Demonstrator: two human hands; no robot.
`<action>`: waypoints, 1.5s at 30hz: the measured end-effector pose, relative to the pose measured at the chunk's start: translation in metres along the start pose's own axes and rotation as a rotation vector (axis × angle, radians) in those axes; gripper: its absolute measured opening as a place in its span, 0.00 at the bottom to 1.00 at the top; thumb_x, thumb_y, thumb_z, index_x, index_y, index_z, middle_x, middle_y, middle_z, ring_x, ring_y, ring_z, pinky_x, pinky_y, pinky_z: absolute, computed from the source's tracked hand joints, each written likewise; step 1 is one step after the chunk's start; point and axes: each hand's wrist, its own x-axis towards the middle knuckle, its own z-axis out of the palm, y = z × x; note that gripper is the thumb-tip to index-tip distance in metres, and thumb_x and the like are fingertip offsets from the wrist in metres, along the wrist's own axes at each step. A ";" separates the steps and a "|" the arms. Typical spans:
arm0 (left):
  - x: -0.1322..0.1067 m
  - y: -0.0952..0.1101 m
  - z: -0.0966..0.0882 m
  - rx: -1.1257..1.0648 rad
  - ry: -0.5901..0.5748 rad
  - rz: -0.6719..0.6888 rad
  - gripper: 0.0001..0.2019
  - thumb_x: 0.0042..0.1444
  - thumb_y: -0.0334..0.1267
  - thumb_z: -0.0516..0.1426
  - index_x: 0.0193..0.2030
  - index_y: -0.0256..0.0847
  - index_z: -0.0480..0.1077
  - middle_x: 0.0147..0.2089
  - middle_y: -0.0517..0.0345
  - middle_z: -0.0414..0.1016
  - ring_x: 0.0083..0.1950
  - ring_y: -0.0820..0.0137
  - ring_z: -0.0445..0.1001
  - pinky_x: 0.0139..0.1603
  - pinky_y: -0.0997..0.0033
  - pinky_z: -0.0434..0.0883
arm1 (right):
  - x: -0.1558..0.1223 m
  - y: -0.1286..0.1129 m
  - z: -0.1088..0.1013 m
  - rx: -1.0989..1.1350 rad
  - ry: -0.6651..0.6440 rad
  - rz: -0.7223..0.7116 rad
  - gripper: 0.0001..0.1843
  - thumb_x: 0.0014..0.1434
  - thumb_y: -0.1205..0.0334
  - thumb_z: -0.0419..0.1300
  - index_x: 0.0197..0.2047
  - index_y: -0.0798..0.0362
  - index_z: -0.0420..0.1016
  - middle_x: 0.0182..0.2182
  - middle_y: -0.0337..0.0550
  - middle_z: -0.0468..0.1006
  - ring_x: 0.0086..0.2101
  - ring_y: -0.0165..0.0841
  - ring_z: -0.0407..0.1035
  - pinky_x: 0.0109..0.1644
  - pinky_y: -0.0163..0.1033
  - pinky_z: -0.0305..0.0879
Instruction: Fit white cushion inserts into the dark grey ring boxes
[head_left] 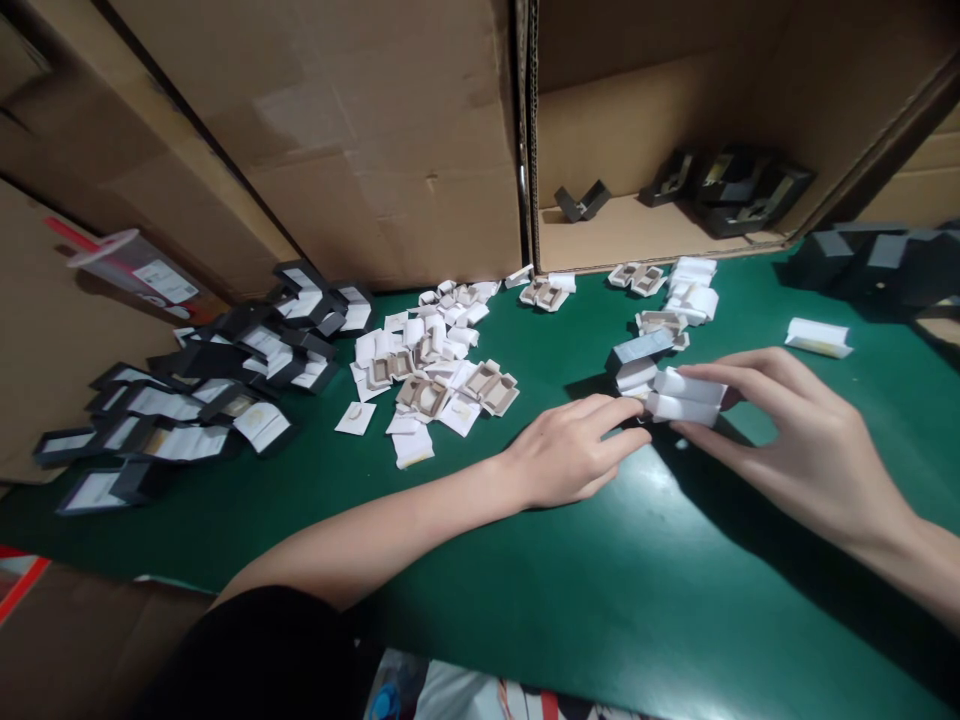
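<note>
Both my hands meet over the green table (570,600) at a small white folded card insert (686,398). My right hand (795,440) pinches the insert between thumb and fingers. My left hand (574,450) rests on the table with its fingertips touching the insert's left end and a small open box (637,362) beside it. Whether the left fingers grip anything is hidden.
A pile of white and beige inserts (435,365) lies in the middle. Several open black boxes with white linings (202,390) spread at the left. An open cardboard carton (637,230) at the back holds black boxes (739,190). More black boxes (877,262) sit at the right; a lone insert (817,337) lies nearby.
</note>
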 end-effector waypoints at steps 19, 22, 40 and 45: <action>0.001 0.002 -0.001 -0.003 0.012 -0.012 0.19 0.60 0.32 0.45 0.57 0.37 0.63 0.60 0.54 0.64 0.58 0.74 0.65 0.58 0.73 0.73 | 0.000 0.006 0.000 0.019 -0.066 -0.091 0.17 0.60 0.60 0.60 0.52 0.53 0.69 0.44 0.46 0.71 0.41 0.34 0.69 0.42 0.38 0.67; 0.001 0.002 -0.001 -0.016 -0.005 -0.022 0.19 0.60 0.32 0.45 0.58 0.38 0.63 0.60 0.54 0.63 0.58 0.74 0.65 0.57 0.73 0.73 | 0.000 0.006 0.000 0.028 -0.107 -0.072 0.17 0.60 0.60 0.61 0.52 0.52 0.68 0.44 0.47 0.71 0.41 0.35 0.70 0.43 0.39 0.67; 0.000 0.001 0.000 0.008 0.018 0.014 0.20 0.60 0.32 0.46 0.58 0.36 0.63 0.60 0.54 0.63 0.59 0.73 0.65 0.58 0.74 0.73 | 0.002 0.007 0.000 -0.002 -0.074 -0.156 0.16 0.60 0.61 0.61 0.51 0.54 0.69 0.43 0.49 0.71 0.39 0.34 0.70 0.40 0.36 0.67; 0.000 0.002 -0.003 -0.009 0.008 0.002 0.19 0.60 0.32 0.45 0.57 0.37 0.63 0.59 0.54 0.64 0.59 0.73 0.65 0.54 0.74 0.75 | 0.002 0.012 -0.002 0.058 -0.162 -0.117 0.17 0.59 0.59 0.62 0.51 0.53 0.70 0.43 0.47 0.70 0.39 0.33 0.69 0.39 0.35 0.67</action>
